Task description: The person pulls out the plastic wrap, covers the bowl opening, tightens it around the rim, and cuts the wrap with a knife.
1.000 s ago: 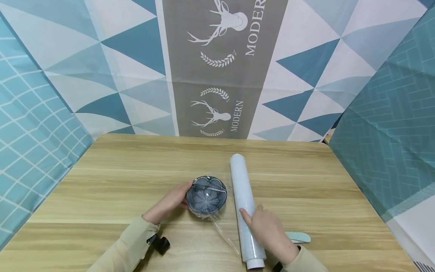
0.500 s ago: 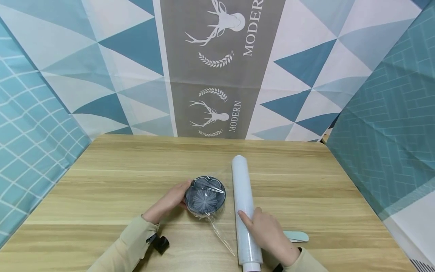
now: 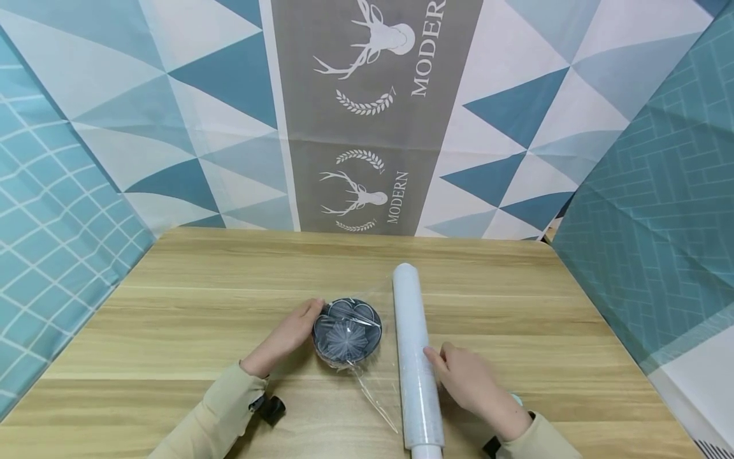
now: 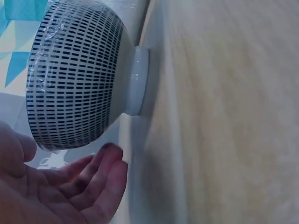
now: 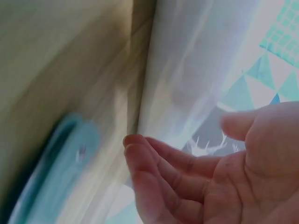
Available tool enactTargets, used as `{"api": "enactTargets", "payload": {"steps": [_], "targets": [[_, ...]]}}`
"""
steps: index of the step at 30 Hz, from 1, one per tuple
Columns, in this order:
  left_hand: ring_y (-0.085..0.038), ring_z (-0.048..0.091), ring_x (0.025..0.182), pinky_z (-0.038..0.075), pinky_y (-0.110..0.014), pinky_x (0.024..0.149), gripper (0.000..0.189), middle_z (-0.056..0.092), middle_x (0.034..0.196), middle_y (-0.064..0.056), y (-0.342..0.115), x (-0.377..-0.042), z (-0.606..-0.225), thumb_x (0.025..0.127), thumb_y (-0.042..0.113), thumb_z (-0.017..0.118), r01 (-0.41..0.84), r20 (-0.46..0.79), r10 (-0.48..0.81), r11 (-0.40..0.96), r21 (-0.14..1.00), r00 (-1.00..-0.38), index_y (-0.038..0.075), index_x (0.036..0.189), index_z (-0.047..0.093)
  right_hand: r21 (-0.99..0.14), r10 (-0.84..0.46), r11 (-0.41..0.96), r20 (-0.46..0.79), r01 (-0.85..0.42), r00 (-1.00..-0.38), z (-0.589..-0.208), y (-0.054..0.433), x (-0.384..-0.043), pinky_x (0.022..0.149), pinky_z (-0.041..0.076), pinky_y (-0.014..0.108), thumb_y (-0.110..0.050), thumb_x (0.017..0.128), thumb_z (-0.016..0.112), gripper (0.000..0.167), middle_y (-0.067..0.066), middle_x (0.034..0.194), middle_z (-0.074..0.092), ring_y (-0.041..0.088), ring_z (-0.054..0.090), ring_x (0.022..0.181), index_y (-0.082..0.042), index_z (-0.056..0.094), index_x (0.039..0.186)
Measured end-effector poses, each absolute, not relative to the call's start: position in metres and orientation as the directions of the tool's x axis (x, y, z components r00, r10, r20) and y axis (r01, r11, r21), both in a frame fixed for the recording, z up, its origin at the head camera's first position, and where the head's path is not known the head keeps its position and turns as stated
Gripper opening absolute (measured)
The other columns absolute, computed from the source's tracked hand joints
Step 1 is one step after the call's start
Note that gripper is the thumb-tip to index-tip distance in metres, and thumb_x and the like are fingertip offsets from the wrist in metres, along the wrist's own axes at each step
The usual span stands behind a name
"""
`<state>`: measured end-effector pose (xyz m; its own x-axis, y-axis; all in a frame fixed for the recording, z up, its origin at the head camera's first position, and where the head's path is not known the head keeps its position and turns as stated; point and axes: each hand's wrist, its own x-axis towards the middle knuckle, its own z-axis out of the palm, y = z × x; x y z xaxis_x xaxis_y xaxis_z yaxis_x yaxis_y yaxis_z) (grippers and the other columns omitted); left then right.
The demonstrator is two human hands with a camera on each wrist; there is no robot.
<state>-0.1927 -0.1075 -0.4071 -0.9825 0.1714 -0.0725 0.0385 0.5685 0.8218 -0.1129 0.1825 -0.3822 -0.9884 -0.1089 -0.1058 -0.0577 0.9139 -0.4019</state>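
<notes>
A bowl (image 3: pixel 346 331) with a dark blue petal pattern inside stands mid-table, clear cling film over its top. In the left wrist view the bowl (image 4: pixel 74 74) shows a dashed outer wall and a white foot. My left hand (image 3: pixel 289 335) is at its left rim, the thumb close to the edge and the fingers loosely bent beside the wall. A white cling film roll (image 3: pixel 415 357) lies right of the bowl, joined to it by a loose sheet of film (image 3: pixel 373 389). Beside the roll is my right hand (image 3: pixel 473 382), fingers loosely bent, holding nothing.
A mint-green flat handle with a rivet-like dot (image 5: pixel 60 172) lies on the wooden table (image 3: pixel 229 274) near my right hand, mostly hidden under that arm in the head view. Patterned cloth screens (image 3: pixel 229 127) stand behind and at both sides.
My right hand has shifted right, off the top of the roll to its right side, covering most of the mint-green handle. My left hand has eased slightly from the bowl.
</notes>
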Motion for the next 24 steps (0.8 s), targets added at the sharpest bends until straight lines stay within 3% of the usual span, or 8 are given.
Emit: {"api": "enactTargets", "payload": {"steps": [3,5,10,12,18,24], "targets": [[-0.038,0.046,0.118,0.036,-0.049,0.100,0.044,0.053,0.123,-0.022,-0.106,-0.193,-0.403,0.099,0.030,0.033,0.088,-0.005,0.153,0.592,0.801,-0.988,-0.004,0.121,0.051,-0.380,-0.134,0.922,-0.119,-0.080,-0.984,-0.380,0.193,-0.115,0.044,0.034,0.025,-0.036,0.091,0.051,0.030,-0.004,0.055,0.047,0.011,0.043,0.048,-0.009,0.055,0.080],[-0.036,0.049,0.114,0.039,-0.049,0.096,0.043,0.054,0.121,-0.021,-0.104,-0.193,-0.399,0.098,0.029,0.035,0.137,0.049,0.157,0.622,0.771,-0.986,-0.003,0.122,0.050,-0.346,-0.171,0.931,-0.136,-0.115,-0.976,-0.378,0.201,-0.117,0.048,0.040,0.027,-0.038,0.086,0.058,0.029,-0.004,0.062,0.054,0.011,0.048,0.054,-0.009,0.058,0.086],[-0.032,0.052,0.110,0.043,-0.047,0.093,0.045,0.051,0.125,-0.018,-0.098,-0.187,-0.385,0.098,0.032,0.036,0.239,0.151,0.187,0.696,0.677,-0.971,-0.001,0.126,0.048,-0.265,-0.290,0.936,-0.208,-0.231,-0.934,-0.373,0.223,-0.121,0.059,0.046,0.034,-0.041,0.062,0.079,0.052,0.001,0.086,0.059,0.014,0.054,0.071,-0.008,0.060,0.097],[-0.032,0.051,0.112,0.042,-0.047,0.095,0.044,0.051,0.126,-0.018,-0.095,-0.185,-0.380,0.097,0.032,0.037,0.275,0.184,0.204,0.717,0.641,-0.961,0.000,0.126,0.049,-0.254,-0.299,0.938,-0.246,-0.237,-0.922,-0.371,0.230,-0.122,0.060,0.046,0.036,-0.036,0.054,0.084,0.057,0.001,0.086,0.056,0.015,0.052,0.071,-0.007,0.059,0.096],[-0.031,0.050,0.115,0.041,-0.045,0.096,0.039,0.054,0.123,-0.016,-0.083,-0.177,-0.368,0.095,0.027,0.045,0.366,0.251,0.271,0.759,0.538,-0.929,0.002,0.123,0.052,-0.206,-0.262,0.957,-0.330,-0.201,-0.907,-0.373,0.243,-0.124,0.064,0.047,0.041,-0.023,0.045,0.089,0.059,0.002,0.085,0.053,0.019,0.053,0.075,-0.007,0.056,0.092],[-0.028,0.053,0.110,0.043,-0.042,0.095,0.035,0.057,0.117,-0.013,-0.070,-0.170,-0.365,0.094,0.026,0.049,0.449,0.299,0.344,0.773,0.448,-0.890,0.003,0.120,0.055,-0.194,-0.239,0.965,-0.376,-0.177,-0.895,-0.378,0.246,-0.127,0.065,0.047,0.041,-0.012,0.047,0.086,0.054,0.003,0.086,0.051,0.019,0.051,0.075,-0.009,0.057,0.092]]}}
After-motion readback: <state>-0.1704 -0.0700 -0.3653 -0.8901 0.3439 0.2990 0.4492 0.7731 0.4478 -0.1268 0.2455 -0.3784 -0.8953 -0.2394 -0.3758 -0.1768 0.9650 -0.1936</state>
